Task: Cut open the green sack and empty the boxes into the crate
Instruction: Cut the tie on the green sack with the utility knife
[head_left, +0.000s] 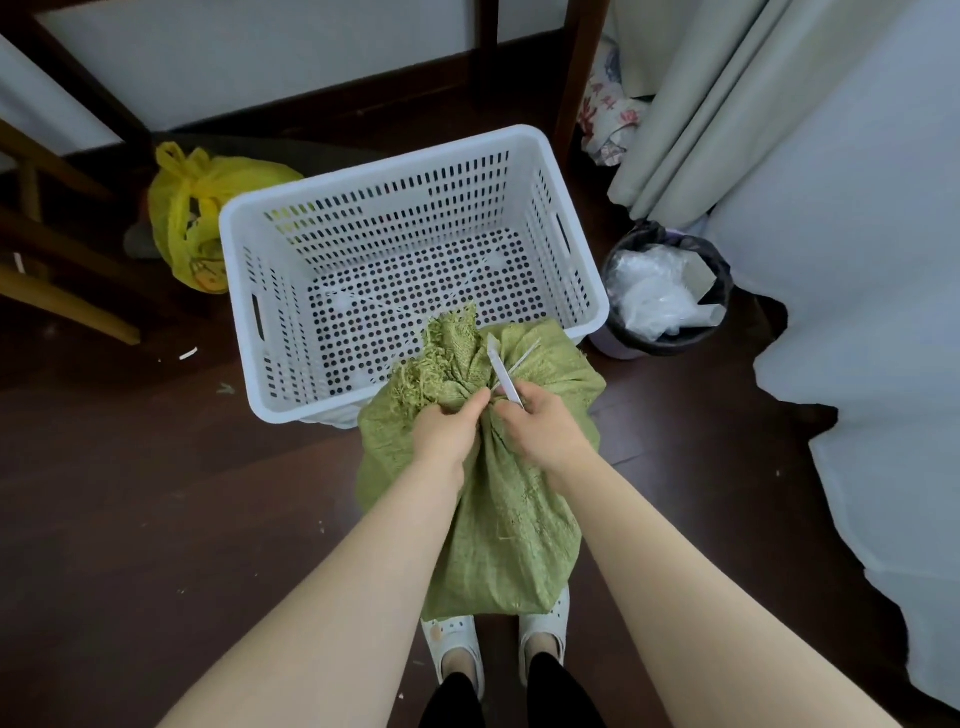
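A green woven sack (511, 514) stands upright on the dark floor in front of my feet, its frayed top bunched and tied at the neck with a white tie. My left hand (447, 431) grips the neck from the left. My right hand (540, 423) holds a white-bladed cutter (503, 371) whose blade points up and away at the tie. Just behind the sack is a white perforated plastic crate (415, 270), with nothing inside. No boxes show; the sack hides its contents.
A knotted yellow plastic bag (197, 218) lies left of the crate. Right of it stands a small bin (667, 291) with a black liner and clear plastic inside. Wooden chair legs are at far left, curtains and a white sheet at right.
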